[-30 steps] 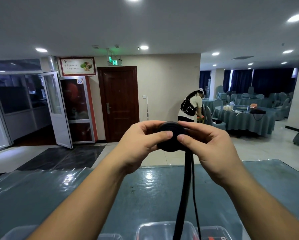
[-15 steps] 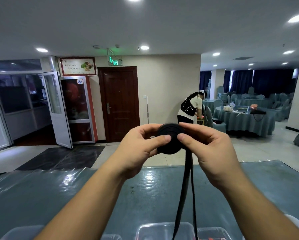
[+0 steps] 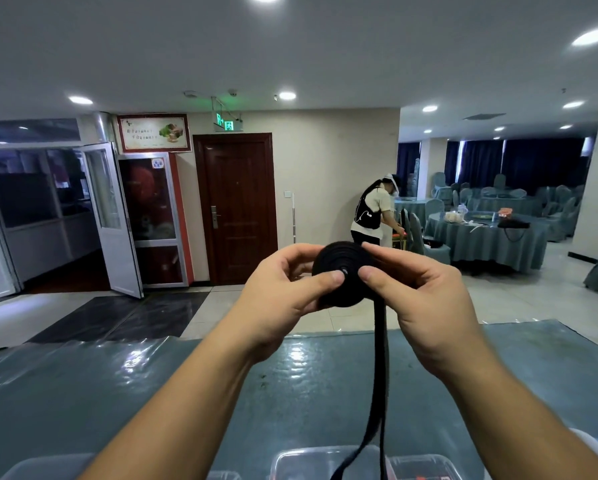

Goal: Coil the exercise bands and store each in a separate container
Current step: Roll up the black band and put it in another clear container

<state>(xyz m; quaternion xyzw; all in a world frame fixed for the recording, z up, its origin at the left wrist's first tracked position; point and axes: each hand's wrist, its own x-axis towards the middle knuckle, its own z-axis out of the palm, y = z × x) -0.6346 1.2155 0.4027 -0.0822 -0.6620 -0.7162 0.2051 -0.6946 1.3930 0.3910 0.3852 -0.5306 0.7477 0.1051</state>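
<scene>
1. The black exercise band (image 3: 339,275) is wound into a tight flat coil, its spiral face turned toward the camera, held up in the air above the far edge of the bench (image 3: 83,393).
2. A loose tail of the band (image 3: 380,358) hangs straight down from the right side of the coil and runs off the bottom of the view, passing in front of the containers at the near edge.
3. The left hand (image 3: 283,299) grips the coil from the left: its thumb lies across the face near the centre and its fingers curl round behind the coil's upper left edge.
4. The right hand (image 3: 425,299) grips it from the right: its thumb tip presses the face just beside the left thumb, and its fingers wrap over the top and back of the coil.
5. Along the near edge of the bench stand clear plastic containers, only partly in view: one (image 3: 304,462) under the hanging tail, another (image 3: 425,467) just to its right with something red inside, and a further one (image 3: 44,467) toward the near left corner.
6. The bench is covered in a teal cloth under a shiny clear sheet.
7. Beyond the far edge, a person (image 3: 373,213) bends over near a round table (image 3: 488,240) with a teal cloth, and a dark wooden door (image 3: 237,206) stands shut in the back wall.
</scene>
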